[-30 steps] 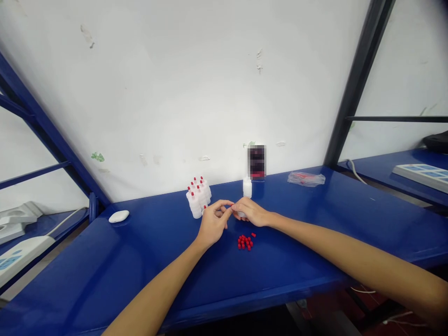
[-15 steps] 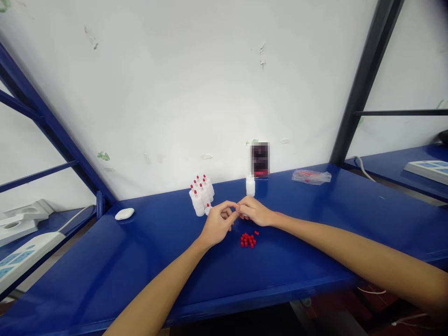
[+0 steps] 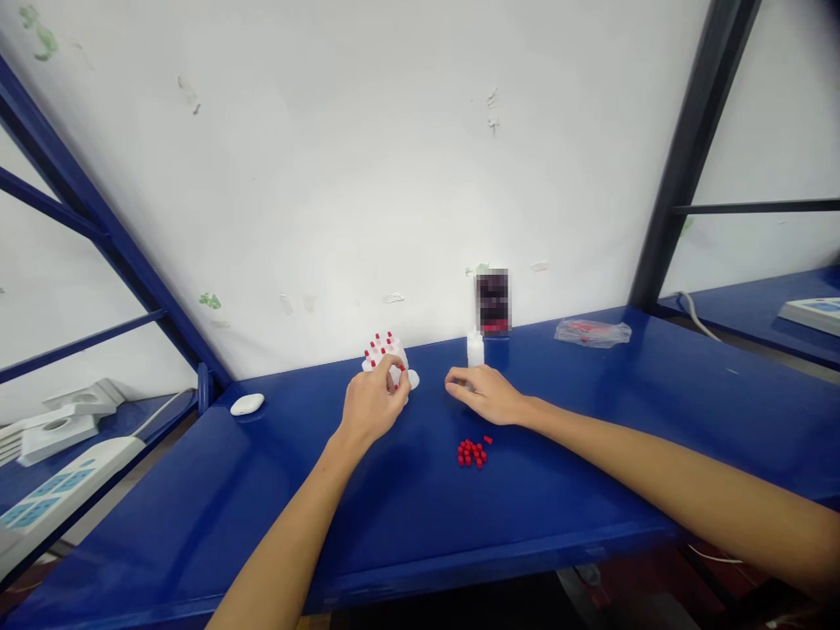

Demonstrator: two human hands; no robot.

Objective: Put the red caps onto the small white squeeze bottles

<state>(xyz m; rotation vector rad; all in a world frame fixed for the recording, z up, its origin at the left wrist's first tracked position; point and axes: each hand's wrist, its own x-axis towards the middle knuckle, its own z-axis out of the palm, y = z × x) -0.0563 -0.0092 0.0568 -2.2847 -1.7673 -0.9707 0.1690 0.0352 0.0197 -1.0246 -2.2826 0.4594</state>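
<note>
My left hand [image 3: 374,401] has its thumb and forefinger closed on a red-tipped white cap [image 3: 413,379], its round white disc turned to the right. Just behind the fingers stands a cluster of white squeeze bottles [image 3: 396,352] with red tips, partly covered by the hand. My right hand [image 3: 486,394] rests on the table with fingers loosely curved and a gap at the thumb; nothing shows in it. Behind it stands a single white bottle [image 3: 475,350], its lower part hidden. In front lie several small red tip caps [image 3: 471,453] in a loose pile.
A blue table [image 3: 564,490] meets the white wall. A white earbud case [image 3: 248,404] sits at left, a clear plastic bag [image 3: 592,332] with red bits at right. A pixelated dark panel [image 3: 492,302] leans on the wall. A power strip [image 3: 59,490] lies far left.
My hands have parted. The left moved left toward the bottle cluster with the red-tipped cap; the right stayed near the single bottle, its fingers loosened. The view shifted slightly.
</note>
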